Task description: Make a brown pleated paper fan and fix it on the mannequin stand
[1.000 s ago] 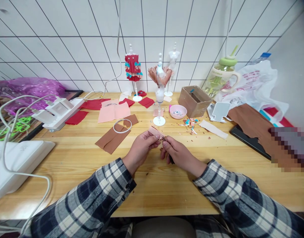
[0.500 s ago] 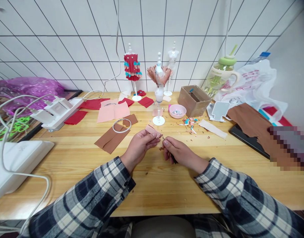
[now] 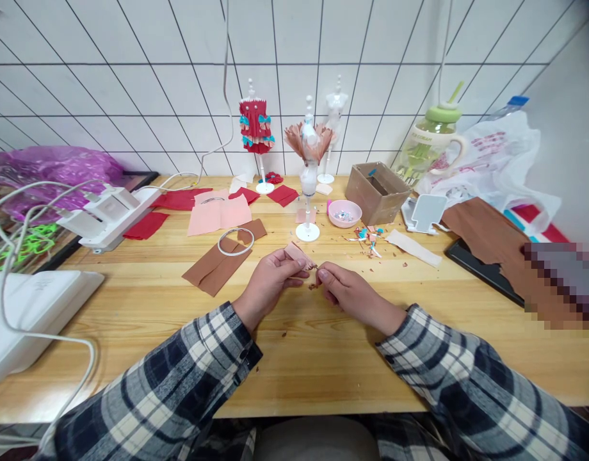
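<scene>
My left hand (image 3: pixel 274 276) pinches a strip of pale pink crepe paper (image 3: pixel 299 256) between thumb and fingers. The strip's right end is ruffled and frayed, with a brown bit by it. My right hand (image 3: pixel 341 285) is closed just beside that end, around small black-handled scissors that the fingers almost wholly hide now. Brown scraps (image 3: pixel 314 287) lie beneath the fingertips. Behind the hands stands a small white dress-form (image 3: pixel 308 180) with brown-pink paper petals (image 3: pixel 294 144) fanned around its body.
A form in a red paper dress (image 3: pixel 256 128) and a bare form (image 3: pixel 336 105) stand behind. Left lie brown paper (image 3: pixel 212 272), a silver ring (image 3: pixel 222 250) and pink paper (image 3: pixel 217 216). Right are a pink bowl (image 3: pixel 345 222), a cardboard box (image 3: pixel 371 205) and paper scraps (image 3: pixel 370 240).
My right hand has turned slightly, so the black handle below it no longer shows. My left hand keeps its pinch on the pink strip. The view has shifted slightly.
</scene>
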`<state>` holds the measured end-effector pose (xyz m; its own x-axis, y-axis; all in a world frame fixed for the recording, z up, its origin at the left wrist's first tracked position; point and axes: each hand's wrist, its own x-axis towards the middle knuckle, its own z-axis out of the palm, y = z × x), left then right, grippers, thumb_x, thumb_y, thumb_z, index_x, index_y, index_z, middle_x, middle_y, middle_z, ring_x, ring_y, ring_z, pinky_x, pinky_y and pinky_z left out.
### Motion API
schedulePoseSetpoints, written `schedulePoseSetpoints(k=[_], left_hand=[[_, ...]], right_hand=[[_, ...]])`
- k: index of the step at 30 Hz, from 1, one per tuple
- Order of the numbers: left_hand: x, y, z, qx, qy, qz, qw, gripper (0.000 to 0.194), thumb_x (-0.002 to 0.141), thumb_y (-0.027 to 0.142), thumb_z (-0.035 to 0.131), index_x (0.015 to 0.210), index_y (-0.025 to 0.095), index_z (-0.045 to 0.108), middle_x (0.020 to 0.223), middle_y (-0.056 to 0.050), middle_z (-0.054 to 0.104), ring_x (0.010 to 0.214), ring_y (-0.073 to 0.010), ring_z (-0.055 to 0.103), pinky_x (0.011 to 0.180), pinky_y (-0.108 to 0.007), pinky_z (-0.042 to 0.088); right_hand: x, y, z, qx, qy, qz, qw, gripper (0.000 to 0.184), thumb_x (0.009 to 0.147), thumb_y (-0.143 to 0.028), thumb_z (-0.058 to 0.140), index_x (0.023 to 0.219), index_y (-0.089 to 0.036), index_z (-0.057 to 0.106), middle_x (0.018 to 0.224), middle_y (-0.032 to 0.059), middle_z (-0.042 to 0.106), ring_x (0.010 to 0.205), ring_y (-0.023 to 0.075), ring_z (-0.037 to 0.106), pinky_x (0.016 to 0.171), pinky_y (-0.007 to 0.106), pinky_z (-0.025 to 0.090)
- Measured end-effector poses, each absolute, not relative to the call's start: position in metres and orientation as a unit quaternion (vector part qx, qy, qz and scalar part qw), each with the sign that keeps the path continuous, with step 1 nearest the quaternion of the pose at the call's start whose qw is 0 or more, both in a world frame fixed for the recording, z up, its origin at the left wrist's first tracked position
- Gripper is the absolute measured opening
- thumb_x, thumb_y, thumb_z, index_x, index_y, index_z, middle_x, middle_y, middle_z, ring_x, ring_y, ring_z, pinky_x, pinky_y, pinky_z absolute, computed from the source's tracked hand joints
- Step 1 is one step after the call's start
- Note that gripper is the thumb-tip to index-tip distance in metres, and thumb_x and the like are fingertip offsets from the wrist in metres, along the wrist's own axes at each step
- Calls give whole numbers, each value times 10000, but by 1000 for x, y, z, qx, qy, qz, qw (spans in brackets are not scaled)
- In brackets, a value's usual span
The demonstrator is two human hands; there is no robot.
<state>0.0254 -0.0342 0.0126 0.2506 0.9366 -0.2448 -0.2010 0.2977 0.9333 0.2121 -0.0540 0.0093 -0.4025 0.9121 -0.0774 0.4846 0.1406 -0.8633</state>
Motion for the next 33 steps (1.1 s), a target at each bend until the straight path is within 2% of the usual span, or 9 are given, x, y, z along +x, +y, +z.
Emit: schedulePoseSetpoints(k=[10,22,33], left_hand=[[26,-34,12,421,443,419,672,238,702,296,790,806,148,635,830,-34,710,700,-118,651,629,-217,493],[25,-32,9,432,438,414,671,239,711,305,783,819,149,637,824,-32,698,707,-120,642,637,-221,493],[26,-33,9,430,437,418,670,235,703,302,786,808,153,638,801,-20,693,696,-114,632,649,-225,482]], right_hand=[[213,-54,11,-482,-687,484,248,376,984,-469,345,726,-211,435,584,-47,479,531,104,437,532,232,342],[212,-53,9,-474,-653,531,257,365,975,-479,342,765,-208,467,565,-54,454,502,100,412,504,225,351],[213,-52,10,-463,-598,602,256,436,898,-618,422,730,-216,413,569,-66,391,484,94,357,433,216,346]])
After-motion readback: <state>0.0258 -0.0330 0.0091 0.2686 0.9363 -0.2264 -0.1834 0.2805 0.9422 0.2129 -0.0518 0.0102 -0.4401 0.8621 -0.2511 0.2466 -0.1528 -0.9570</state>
